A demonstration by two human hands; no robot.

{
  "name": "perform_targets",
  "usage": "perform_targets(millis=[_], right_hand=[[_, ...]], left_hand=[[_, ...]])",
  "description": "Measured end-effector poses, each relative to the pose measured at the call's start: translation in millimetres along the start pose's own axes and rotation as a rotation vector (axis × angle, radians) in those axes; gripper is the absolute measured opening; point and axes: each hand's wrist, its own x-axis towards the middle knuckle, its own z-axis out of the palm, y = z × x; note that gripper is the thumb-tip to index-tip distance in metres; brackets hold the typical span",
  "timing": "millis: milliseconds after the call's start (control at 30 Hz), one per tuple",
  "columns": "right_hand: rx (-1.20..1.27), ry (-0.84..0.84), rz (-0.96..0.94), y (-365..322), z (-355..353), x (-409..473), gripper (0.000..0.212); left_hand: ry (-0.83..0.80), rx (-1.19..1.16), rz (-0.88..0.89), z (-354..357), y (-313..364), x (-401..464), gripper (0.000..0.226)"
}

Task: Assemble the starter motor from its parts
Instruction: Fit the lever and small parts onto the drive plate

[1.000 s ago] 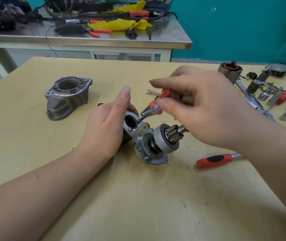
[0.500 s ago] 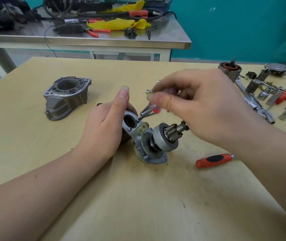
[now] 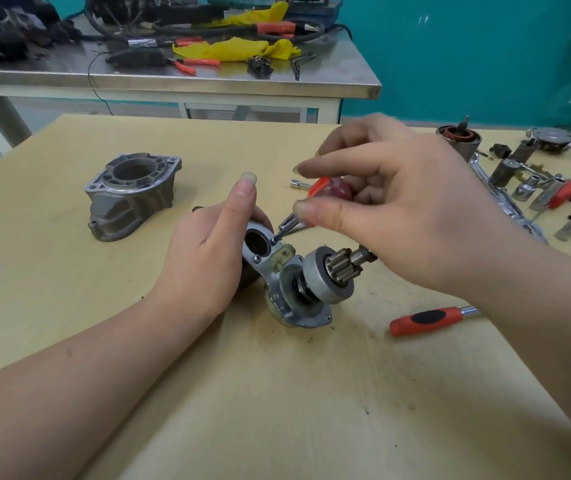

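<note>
At centre of the counter (image 3: 277,393) lies the starter assembly (image 3: 287,271), left hand (image 3: 208,258) wrapped around its body. Right hand (image 3: 381,209) pinches a red-handled screwdriver (image 3: 332,190), tip at a plate screw; keeping it square should prevent slipping. Loose housing (image 3: 131,192) waits at ten o'clock, hollow and empty.
</note>
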Motion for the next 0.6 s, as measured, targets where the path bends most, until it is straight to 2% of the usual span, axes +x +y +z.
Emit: perform_targets(millis=[100,233,300,467,600], right_hand=[[-0.113,-0.042,-0.041,0.3,-2.1,-0.1,0.038],[0.01,0.034,-0.03,-1.7,1.5,-3.0,0.024],[-0.026,0.011,-0.028,-1.5,2.2,-2.6,0.021],[-0.123,-0.079,-0.025,-0.6,-2.1,-0.2,0.039],[0.027,0.003,-0.005,-1.5,-0.6,-1.4,0.024]], left_hand=[[0.012,-0.014,0.001,0.3,-0.2,0.3,0.071],[0.01,-0.018,0.012,-0.3,-1.0,0.7,0.071],[0.005,-0.021,0.008,-0.3,-1.3,1.0,0.072],[0.006,-0.017,0.012,0.3,-0.6,0.4,0.073],[-0.003,-0.018,0.02,-0.4,-0.8,0.2,0.072]])
